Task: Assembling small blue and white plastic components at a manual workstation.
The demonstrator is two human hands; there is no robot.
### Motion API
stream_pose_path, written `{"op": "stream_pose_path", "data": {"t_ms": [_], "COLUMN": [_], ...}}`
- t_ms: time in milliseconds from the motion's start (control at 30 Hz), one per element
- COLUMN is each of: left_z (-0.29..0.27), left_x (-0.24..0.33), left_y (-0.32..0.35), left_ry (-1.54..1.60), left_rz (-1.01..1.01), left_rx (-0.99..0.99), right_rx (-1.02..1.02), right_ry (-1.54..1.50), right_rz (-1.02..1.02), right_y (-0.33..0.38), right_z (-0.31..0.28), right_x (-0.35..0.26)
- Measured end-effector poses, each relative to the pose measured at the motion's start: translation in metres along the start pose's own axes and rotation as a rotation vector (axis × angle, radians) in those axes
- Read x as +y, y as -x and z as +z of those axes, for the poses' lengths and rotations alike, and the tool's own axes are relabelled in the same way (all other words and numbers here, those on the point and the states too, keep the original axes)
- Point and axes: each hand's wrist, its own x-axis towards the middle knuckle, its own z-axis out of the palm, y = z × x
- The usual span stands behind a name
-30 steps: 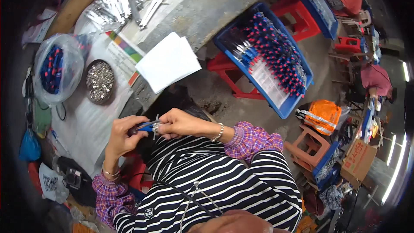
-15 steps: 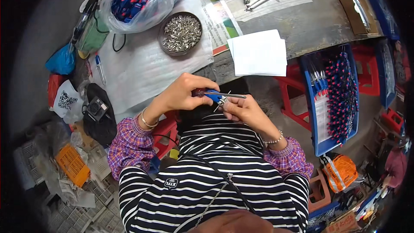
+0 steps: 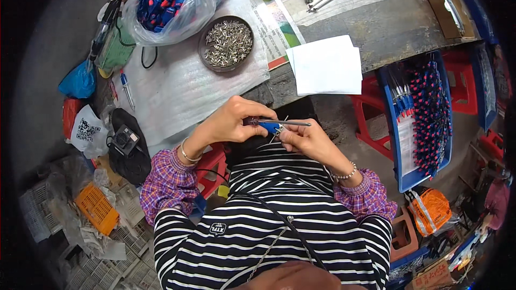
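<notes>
Left hand (image 3: 236, 122) and right hand (image 3: 308, 140) sit slightly lower. Both grips pinch the sideways blue handle (image 3: 271, 128), metal end (image 3: 279, 130) rightward.

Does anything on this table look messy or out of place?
The white sheets look slightly askew: they lie unevenly stacked, and a corner seems to poke past the near edge of the table. The small metal pieces sit in their round bowl, with no spill visible.

A workshop: metal parts (image 3: 229, 42), filled crate (image 3: 407, 184).
</notes>
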Motion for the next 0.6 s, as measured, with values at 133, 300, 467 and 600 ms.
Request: {"op": "stream_pose_path", "data": {"t_ms": [133,300,467,600], "left_z": [0.004,0.001,-0.003,-0.001], "left_x": [0.001,0.002,0.002,0.003], "left_y": [0.001,-0.001,-0.001,0.0], "left_ry": [-0.038,-0.053,-0.025,-0.051], "left_rz": [0.003,0.0,-0.07,-0.061], "left_rx": [0.1,0.088,0.011,0.056], "right_rx": [0.034,0.021,-0.066,-0.039], "right_ry": [0.009,0.083,0.052,0.034], "right_rz": [-0.022,-0.055,-0.019,-0.047], "right_y": [-0.001,-0.003,0.001,0.001], "right_z": [-0.003,-0.008,-0.007,-0.007], "right_x": [0.005,0.001,-0.005,-0.001]}}
